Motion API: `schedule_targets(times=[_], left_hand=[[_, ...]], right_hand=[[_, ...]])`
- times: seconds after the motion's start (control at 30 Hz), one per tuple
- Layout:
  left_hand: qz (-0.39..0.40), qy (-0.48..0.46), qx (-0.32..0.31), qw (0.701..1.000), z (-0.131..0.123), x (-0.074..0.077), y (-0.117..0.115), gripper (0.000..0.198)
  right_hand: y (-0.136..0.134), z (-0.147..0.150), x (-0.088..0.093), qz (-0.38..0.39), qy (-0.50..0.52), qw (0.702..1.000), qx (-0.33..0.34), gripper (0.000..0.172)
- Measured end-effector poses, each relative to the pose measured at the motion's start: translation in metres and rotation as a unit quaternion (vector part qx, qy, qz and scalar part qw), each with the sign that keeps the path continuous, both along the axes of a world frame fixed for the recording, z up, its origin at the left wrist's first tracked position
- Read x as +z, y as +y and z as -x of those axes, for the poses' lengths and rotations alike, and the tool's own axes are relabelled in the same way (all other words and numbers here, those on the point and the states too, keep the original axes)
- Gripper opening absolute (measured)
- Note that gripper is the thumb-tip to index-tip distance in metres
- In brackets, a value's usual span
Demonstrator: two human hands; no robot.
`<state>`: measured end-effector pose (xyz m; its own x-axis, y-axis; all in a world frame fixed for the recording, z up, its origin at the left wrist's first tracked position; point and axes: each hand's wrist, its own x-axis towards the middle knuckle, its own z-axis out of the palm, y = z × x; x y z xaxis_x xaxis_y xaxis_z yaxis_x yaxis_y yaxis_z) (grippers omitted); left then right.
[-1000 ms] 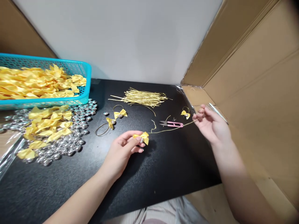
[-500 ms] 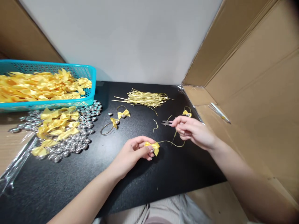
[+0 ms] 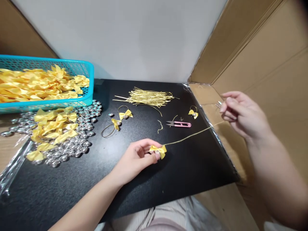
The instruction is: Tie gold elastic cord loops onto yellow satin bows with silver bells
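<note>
A: Where is the yellow ribbon bow (image 3: 162,149)?
B: On the near side of the pink thread snips (image 3: 183,124), a bit left. The left hand (image 3: 139,157) has its thumb and fingers clamped on it, maybe so it can't slip
A: And the right hand (image 3: 243,114)?
B: Right of the snips, fingers pinched together on the gold cord (image 3: 186,138), I think to hold it stretched. The snips lie unheld, perhaps for easy reach

left hand (image 3: 137,158) pinching near lower centre, left arm (image 3: 91,199) slanting from bottom left; right hand (image 3: 244,115) at right, fingers curled, right arm (image 3: 276,173) rising from lower right.
</note>
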<state>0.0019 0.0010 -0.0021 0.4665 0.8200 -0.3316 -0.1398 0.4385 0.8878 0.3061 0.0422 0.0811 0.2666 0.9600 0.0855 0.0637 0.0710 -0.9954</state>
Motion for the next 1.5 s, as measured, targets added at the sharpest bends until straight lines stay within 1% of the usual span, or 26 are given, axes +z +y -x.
schedule_targets(times=[0.1, 0.2, 0.27, 0.33, 0.53, 0.63, 0.73, 0.83, 0.97, 1.03, 1.13, 1.2, 1.27, 1.33, 1.4, 1.43, 1.5], left_hand=[[-0.022, 0.021, 0.002, 1.000, 0.000, 0.000, 0.000, 0.016], [-0.040, 0.047, -0.006, 0.998, 0.000, 0.000, -0.001, 0.016], [-0.046, 0.058, -0.014, 0.997, 0.001, -0.001, -0.002, 0.016], [-0.049, 0.059, -0.020, 0.997, 0.001, -0.001, -0.003, 0.016], [-0.051, 0.048, -0.020, 0.997, 0.001, -0.003, -0.004, 0.015], [-0.054, 0.053, -0.012, 0.997, 0.001, -0.004, -0.004, 0.014], [-0.057, 0.051, -0.008, 0.997, 0.001, -0.003, -0.004, 0.014], [-0.044, 0.042, 0.014, 0.998, 0.000, -0.002, -0.002, 0.018], [-0.020, 0.033, 0.050, 0.998, 0.000, -0.003, 0.001, 0.029], [-0.006, 0.034, 0.051, 0.998, 0.000, -0.003, 0.002, 0.029], [0.025, 0.029, 0.054, 0.998, 0.000, -0.005, 0.003, 0.029], [0.038, 0.023, 0.057, 0.997, 0.001, -0.006, 0.003, 0.027], [0.036, 0.020, 0.066, 0.997, 0.002, -0.007, 0.003, 0.024], [0.033, 0.015, 0.080, 0.996, 0.002, -0.008, 0.003, 0.023], [0.040, 0.010, 0.099, 0.994, 0.003, -0.008, 0.003, 0.023], [0.045, 0.006, 0.108, 0.993, 0.003, -0.008, 0.003, 0.023], [0.052, -0.003, 0.125, 0.991, 0.003, -0.008, 0.004, 0.024]], right_hand=[[0.009, -0.011, 0.015, 0.041, 0.061, 0.997, -0.034, 0.027], [0.018, -0.021, 0.029, 0.083, 0.131, 0.985, -0.074, 0.040], [0.023, -0.026, 0.036, 0.104, 0.170, 0.976, -0.092, 0.044], [0.026, -0.029, 0.039, 0.116, 0.187, 0.969, -0.110, 0.044], [0.038, -0.031, 0.036, 0.135, 0.206, 0.957, -0.152, 0.042], [0.046, -0.031, 0.032, 0.130, 0.198, 0.957, -0.168, 0.045], [0.050, -0.029, 0.026, 0.114, 0.193, 0.960, -0.169, 0.046], [0.047, -0.022, 0.017, 0.094, 0.195, 0.966, -0.144, 0.043], [0.040, -0.006, 0.010, 0.087, 0.201, 0.973, -0.070, 0.040], [0.039, 0.003, 0.013, 0.080, 0.229, 0.968, -0.063, 0.039], [0.037, 0.017, 0.021, 0.076, 0.287, 0.951, -0.079, 0.041], [0.033, 0.027, 0.024, 0.074, 0.295, 0.951, -0.060, 0.042], [0.026, 0.039, 0.021, 0.069, 0.273, 0.959, -0.017, 0.038], [0.015, 0.053, 0.008, 0.081, 0.237, 0.968, 0.037, 0.028], [0.002, 0.070, -0.012, 0.094, 0.198, 0.971, 0.091, 0.013], [-0.003, 0.079, -0.024, 0.094, 0.188, 0.971, 0.115, 0.011], [-0.013, 0.097, -0.045, 0.113, 0.178, 0.963, 0.168, 0.018]])
